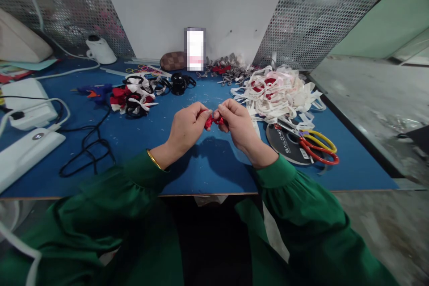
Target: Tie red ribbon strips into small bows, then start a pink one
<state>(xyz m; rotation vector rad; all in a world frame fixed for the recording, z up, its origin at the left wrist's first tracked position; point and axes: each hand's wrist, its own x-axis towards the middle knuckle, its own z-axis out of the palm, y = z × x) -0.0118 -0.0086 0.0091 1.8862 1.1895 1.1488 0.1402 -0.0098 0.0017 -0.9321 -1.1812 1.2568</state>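
Observation:
Between my two hands, above the middle of the blue table (208, 174), is a small red ribbon bow (214, 121). My left hand (188, 127) pinches one side of it between thumb and fingers. The other side is pinched by my right hand (238, 126). Fingertips cover much of the ribbon, so its full shape is hidden. To the left lies a pile of red, white and black bows with hair ties (132, 97). A heap of white printed ribbon (278, 94) with some red in it lies beyond my right hand.
Scissors with red and yellow handles (320, 146) lie on a black disc (284, 143) at right. A blue glue gun (97, 91) and its black cord are at left, near white power strips (30, 156). A bright phone (195, 49) stands at the back beside a checked pouch (172, 60).

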